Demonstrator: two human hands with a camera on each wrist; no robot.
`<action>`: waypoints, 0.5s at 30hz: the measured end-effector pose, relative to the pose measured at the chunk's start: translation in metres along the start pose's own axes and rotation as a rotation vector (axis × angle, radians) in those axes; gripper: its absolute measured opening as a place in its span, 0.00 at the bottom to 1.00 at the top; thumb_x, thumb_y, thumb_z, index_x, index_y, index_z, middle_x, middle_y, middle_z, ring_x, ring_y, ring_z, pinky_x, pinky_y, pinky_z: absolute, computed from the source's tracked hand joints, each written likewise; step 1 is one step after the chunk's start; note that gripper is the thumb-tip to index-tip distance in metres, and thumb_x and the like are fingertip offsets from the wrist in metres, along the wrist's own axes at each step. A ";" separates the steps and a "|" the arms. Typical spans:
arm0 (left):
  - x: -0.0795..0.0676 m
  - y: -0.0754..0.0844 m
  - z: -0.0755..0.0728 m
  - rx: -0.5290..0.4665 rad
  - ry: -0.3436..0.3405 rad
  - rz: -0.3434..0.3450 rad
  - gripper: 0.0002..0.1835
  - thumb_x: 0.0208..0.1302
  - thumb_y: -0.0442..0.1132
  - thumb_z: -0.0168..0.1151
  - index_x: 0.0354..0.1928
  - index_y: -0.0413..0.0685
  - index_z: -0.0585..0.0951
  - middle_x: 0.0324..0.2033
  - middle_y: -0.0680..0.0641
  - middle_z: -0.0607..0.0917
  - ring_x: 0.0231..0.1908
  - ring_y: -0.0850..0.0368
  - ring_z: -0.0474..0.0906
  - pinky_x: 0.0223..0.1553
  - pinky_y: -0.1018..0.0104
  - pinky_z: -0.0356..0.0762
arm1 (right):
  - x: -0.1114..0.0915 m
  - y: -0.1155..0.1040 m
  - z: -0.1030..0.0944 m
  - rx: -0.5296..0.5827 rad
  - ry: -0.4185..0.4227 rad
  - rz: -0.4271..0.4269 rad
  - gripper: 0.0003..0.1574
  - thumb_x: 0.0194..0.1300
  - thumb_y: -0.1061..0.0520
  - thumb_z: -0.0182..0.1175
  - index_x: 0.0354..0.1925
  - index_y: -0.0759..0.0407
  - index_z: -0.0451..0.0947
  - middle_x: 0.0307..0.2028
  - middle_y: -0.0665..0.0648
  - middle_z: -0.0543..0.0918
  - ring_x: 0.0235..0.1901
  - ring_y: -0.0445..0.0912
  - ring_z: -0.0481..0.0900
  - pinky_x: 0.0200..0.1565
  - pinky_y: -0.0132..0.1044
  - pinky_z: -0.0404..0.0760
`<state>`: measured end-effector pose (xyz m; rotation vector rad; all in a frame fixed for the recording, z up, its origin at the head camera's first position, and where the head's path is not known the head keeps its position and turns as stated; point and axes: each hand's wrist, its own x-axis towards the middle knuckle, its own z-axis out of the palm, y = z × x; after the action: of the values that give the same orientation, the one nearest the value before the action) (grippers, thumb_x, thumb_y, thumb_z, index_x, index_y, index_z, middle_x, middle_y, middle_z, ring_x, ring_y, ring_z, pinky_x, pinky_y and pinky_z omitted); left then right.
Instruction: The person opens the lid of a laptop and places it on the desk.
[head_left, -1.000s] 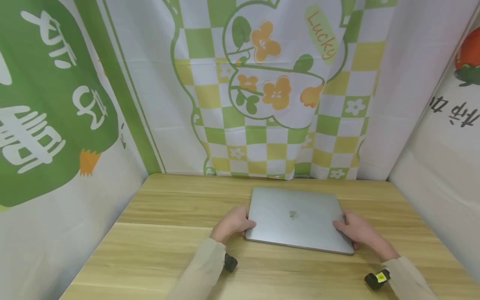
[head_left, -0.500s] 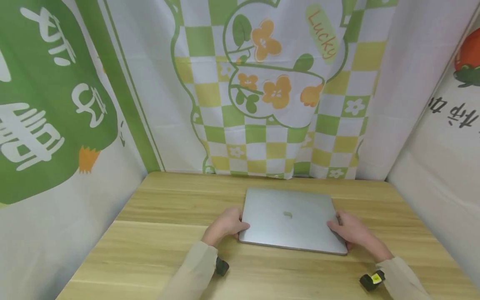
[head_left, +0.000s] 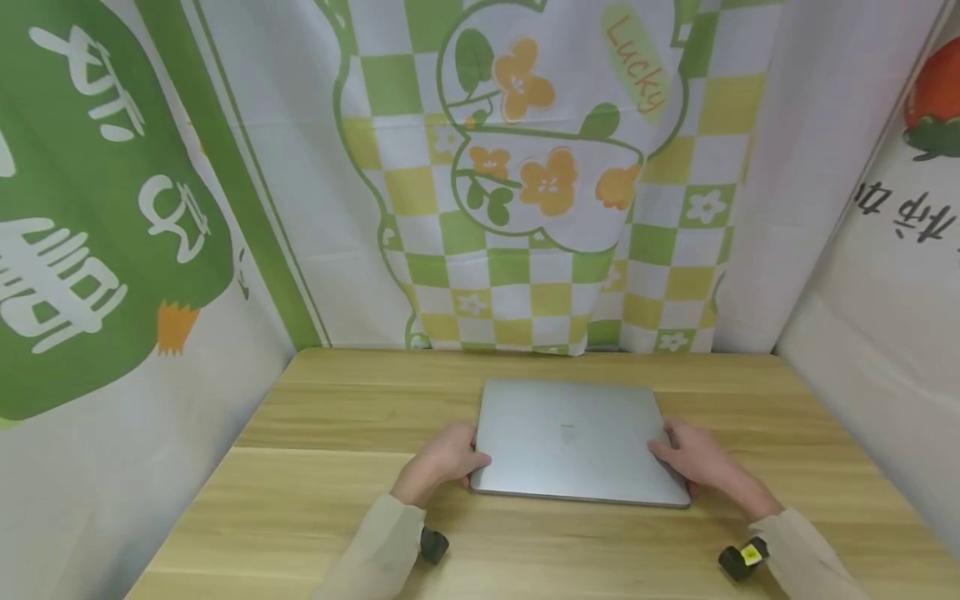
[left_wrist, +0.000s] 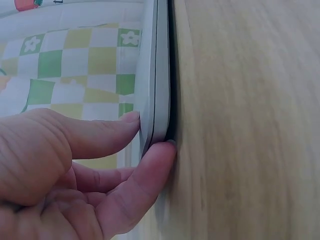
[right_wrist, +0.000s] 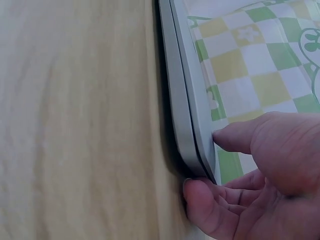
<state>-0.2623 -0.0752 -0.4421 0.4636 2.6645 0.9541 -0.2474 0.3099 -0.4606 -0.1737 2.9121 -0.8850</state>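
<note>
A closed silver laptop (head_left: 567, 442) lies flat at the middle of the wooden table, a faint logo on its lid. My left hand (head_left: 447, 457) pinches its left edge, the thumb on the lid. In the left wrist view, the thumb (left_wrist: 102, 137) presses the lid and a fingertip reaches under the base. On the opposite side, my right hand (head_left: 701, 457) grips the right edge in the same way. The right wrist view shows that thumb (right_wrist: 235, 136) against the lid, with a curled finger at the lower edge of the base.
The wooden table (head_left: 337, 417) stretches around the laptop. A checkered curtain (head_left: 547, 250) hangs behind its far edge, with printed cloth walls at left and right. Black wrist cameras sit below both sleeves, the left one (head_left: 433, 546) and the right one (head_left: 742, 558).
Both hands and the laptop have shifted left across the table, and the laptop's front edge now lies straighter. The grip on both sides stays the same.
</note>
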 end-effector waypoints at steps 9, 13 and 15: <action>-0.008 -0.002 -0.002 0.044 0.009 0.001 0.10 0.59 0.36 0.62 0.35 0.34 0.76 0.18 0.48 0.76 0.14 0.55 0.75 0.16 0.70 0.74 | -0.001 -0.008 0.004 -0.013 0.008 -0.004 0.24 0.66 0.52 0.54 0.51 0.70 0.66 0.16 0.55 0.71 0.08 0.45 0.71 0.09 0.36 0.71; -0.011 -0.003 -0.003 0.050 0.006 0.027 0.12 0.60 0.35 0.61 0.39 0.32 0.76 0.18 0.48 0.76 0.13 0.57 0.73 0.15 0.70 0.74 | -0.002 -0.012 0.005 -0.012 0.004 0.001 0.25 0.66 0.52 0.54 0.52 0.70 0.66 0.17 0.55 0.71 0.09 0.45 0.71 0.09 0.36 0.71; -0.013 -0.004 -0.004 0.062 0.005 0.032 0.13 0.60 0.36 0.61 0.41 0.31 0.76 0.18 0.49 0.76 0.12 0.59 0.72 0.15 0.71 0.74 | -0.002 -0.013 0.006 -0.016 0.001 0.006 0.25 0.66 0.52 0.54 0.53 0.70 0.66 0.17 0.55 0.71 0.09 0.45 0.71 0.10 0.36 0.71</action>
<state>-0.2523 -0.0853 -0.4396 0.5196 2.7051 0.8850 -0.2432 0.2965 -0.4584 -0.1655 2.9196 -0.8609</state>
